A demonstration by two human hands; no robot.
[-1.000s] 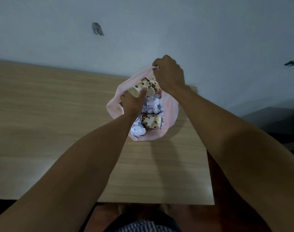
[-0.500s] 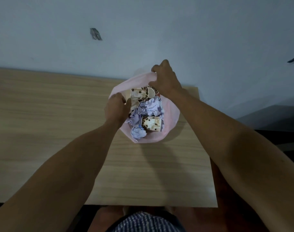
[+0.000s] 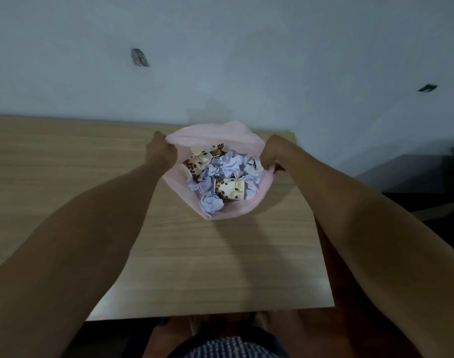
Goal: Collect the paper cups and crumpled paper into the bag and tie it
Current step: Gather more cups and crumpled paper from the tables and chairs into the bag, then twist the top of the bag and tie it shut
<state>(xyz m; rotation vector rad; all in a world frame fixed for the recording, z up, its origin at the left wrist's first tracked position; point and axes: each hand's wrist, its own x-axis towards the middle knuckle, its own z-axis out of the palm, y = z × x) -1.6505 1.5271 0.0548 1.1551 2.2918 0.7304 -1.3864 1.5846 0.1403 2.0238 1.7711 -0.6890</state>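
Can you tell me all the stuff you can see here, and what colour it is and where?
bag: one, pink, open on the table's far right part
paper cups: at least two, cream with brown bean print, inside the bag
crumpled paper: several balls, white, inside the bag
table: one, light wood, against the wall
wall: pale grey, two dark marks
left hand: grips the bag's left rim
right hand: grips the bag's right rim

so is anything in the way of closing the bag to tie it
Nothing visible. Left hand and right hand already grip opposite sides of the pink plastic bag's rim; patterned paper cups and crumpled white paper sit below it.
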